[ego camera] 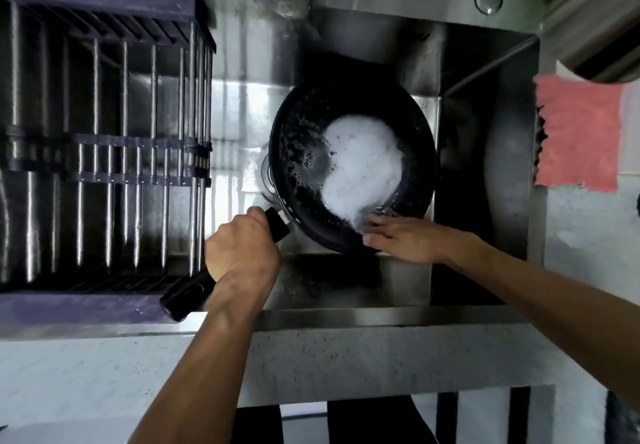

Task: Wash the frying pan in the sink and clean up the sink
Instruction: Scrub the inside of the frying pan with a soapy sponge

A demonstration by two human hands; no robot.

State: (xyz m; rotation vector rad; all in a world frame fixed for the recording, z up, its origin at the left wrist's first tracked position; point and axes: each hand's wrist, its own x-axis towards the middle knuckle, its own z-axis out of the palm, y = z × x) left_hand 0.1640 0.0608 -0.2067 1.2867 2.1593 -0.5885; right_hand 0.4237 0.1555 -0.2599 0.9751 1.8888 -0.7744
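Left hand [242, 253] gripping frying pan [349, 170] handle mid-frame over sink [485, 153]; right hand [401, 237] flat, fingers straight, on foamy rim.

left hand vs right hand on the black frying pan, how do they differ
The left hand curls round the black frying pan's long black handle; the right hand lies with straight fingers at the pan's near rim, by the white foam. The left is outside the bowl, while the right reaches into it. Both are bare and touch the pan.
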